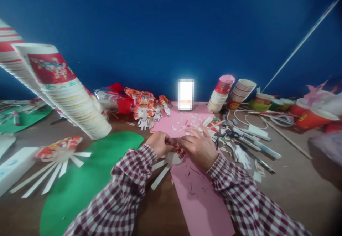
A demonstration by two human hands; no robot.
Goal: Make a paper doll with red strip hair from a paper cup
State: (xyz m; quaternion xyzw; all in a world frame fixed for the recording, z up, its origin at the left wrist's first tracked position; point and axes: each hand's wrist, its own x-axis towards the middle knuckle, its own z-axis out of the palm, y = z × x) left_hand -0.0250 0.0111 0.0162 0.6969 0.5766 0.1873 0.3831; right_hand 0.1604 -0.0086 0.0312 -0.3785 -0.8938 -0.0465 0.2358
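Over the middle of the table, my left hand [160, 144] pinches the edge of a cut paper cup [175, 158]. Its white round base and several white strips fan out toward the lower left, and a red patterned part shows between my hands. My right hand [200, 148] grips the same piece from the other side with thumb and forefinger, its other fingers stretched forward. The fingertips partly hide what they hold. Under my right hand lies a pink paper sheet [204, 207] with dark scraps on it.
A similar cut cup [58, 154] lies left on green paper [88, 182]. Tall stacked paper cups [77, 100] lean at left; shorter stacks [220, 95] stand behind. Paper figures [144, 113] are at the back. Scissors [219, 134], pens [267, 148] and scraps lie right, beside orange cups [316, 118].
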